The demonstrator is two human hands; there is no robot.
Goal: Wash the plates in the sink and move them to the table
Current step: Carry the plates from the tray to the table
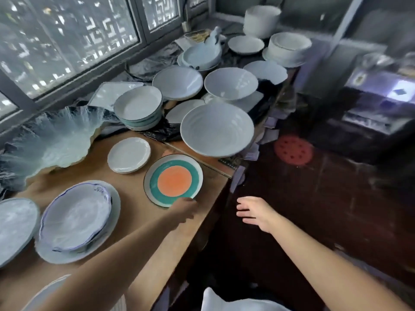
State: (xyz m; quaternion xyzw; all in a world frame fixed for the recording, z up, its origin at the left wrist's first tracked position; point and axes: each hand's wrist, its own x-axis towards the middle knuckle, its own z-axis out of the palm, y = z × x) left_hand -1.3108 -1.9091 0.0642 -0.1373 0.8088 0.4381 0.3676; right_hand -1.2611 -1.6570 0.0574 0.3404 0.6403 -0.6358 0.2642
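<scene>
The left hand (183,209) is resting at the near rim of the orange and green plate (174,180), which is lying flat on the counter (74,162) close to its front corner. The fingers are hidden behind the wrist and the plate's edge, so whether they are gripping the rim or only touching it cannot be told. The right hand (253,212) is hovering beside it, off the counter's edge and over the dark floor (314,198), with fingers spread and holding nothing.

Judging by how things lie, this plate is just being delivered to the counter, so one round of washing and carrying is looking nearly finished. Other dishes are already sitting around the left hand: a small white plate (129,156) just beyond the coloured one, a blue-rimmed dish (76,215) stacked on a larger plate off to that hand's outer side, and many white bowls (216,129) and plates crowding the far end. The sink is not showing here, so how many plates are waiting to be washed cannot be told.

The plate itself is round and shallow, with an orange centre, a broad green ring, a pale outer band and a thin dark edge. It is looking clean and whole; any wetness is too blurred to make out.
</scene>
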